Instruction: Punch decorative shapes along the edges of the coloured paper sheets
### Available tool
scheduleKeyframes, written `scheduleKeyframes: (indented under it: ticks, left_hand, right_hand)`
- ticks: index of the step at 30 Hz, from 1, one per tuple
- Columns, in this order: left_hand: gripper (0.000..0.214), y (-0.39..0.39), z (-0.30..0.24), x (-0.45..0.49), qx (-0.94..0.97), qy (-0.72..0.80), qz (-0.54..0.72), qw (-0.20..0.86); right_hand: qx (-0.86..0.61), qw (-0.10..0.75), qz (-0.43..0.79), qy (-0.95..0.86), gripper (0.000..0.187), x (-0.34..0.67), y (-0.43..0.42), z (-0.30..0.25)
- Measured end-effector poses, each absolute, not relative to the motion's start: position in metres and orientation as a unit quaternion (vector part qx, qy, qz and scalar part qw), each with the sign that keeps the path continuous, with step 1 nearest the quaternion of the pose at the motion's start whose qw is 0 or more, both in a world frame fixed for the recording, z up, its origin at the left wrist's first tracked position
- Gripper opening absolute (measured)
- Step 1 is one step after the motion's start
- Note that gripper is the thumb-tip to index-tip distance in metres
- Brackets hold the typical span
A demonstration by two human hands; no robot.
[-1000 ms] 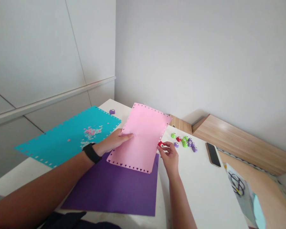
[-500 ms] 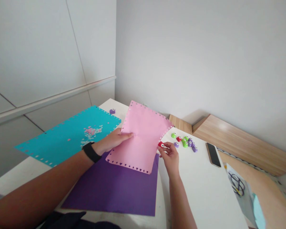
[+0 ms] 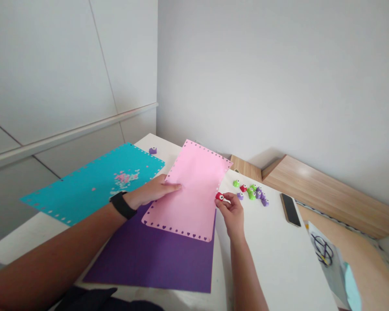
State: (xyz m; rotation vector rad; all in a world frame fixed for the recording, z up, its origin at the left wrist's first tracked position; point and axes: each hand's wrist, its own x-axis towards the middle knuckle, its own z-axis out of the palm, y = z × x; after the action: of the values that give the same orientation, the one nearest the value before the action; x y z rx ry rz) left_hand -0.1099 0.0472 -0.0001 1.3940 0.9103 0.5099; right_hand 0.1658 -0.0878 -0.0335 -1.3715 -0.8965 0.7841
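My left hand (image 3: 151,193) grips the left edge of a pink paper sheet (image 3: 191,190) whose border is punched with small hearts. The sheet is lifted a little above a purple sheet (image 3: 155,255) on the white table (image 3: 278,255). My right hand (image 3: 231,209) pinches a small red paper punch (image 3: 219,196) against the pink sheet's right edge. A black band sits on my left wrist.
A teal sheet (image 3: 84,185) with punched edges and paper scraps lies at the left. Several small green, red and purple punches (image 3: 251,192) cluster to the right of the pink sheet, and one purple punch (image 3: 152,150) lies at the far edge. A phone (image 3: 290,209) lies further right.
The pink sheet has shifted slightly toward me along the red punch and flattened. Both hands have stayed almost in place.
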Motion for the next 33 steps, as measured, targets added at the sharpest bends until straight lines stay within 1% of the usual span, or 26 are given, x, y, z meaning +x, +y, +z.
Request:
scheduleKeyframes:
  ticks: [3,6,10,15,18,25,29,33]
  left_hand:
    - [0.068,0.048,0.001,-0.110,0.614,0.413,0.222,0.635]
    - [0.061,0.049,0.001,-0.110,0.612,0.432,0.227,0.623]
    - [0.054,0.046,0.003,-0.109,0.582,0.425,0.239,0.650]
    - [0.056,0.044,0.006,-0.107,0.586,0.405,0.251,0.655]
    - [0.055,0.044,0.008,-0.107,0.612,0.416,0.227,0.633]
    - [0.045,0.042,0.013,-0.108,0.665,0.420,0.195,0.586]
    - [0.045,0.043,0.013,-0.108,0.653,0.408,0.207,0.604]
    - [0.045,0.044,0.011,-0.107,0.643,0.420,0.215,0.603]
  right_hand:
    - [-0.587,0.616,0.371,-0.371,0.036,0.167,-0.088,-0.035]
    - [-0.582,0.606,0.400,-0.367,0.038,0.168,-0.089,-0.034]
    - [-0.575,0.591,0.422,-0.377,0.040,0.165,-0.091,-0.030]
    - [-0.573,0.614,0.404,-0.362,0.039,0.162,-0.090,-0.029]
    - [-0.568,0.631,0.395,-0.351,0.037,0.164,-0.090,-0.029]
    - [-0.555,0.624,0.421,-0.353,0.036,0.167,-0.091,-0.027]
    - [-0.543,0.615,0.463,-0.335,0.038,0.167,-0.092,-0.023]
    - [-0.524,0.612,0.507,-0.305,0.035,0.170,-0.094,-0.022]
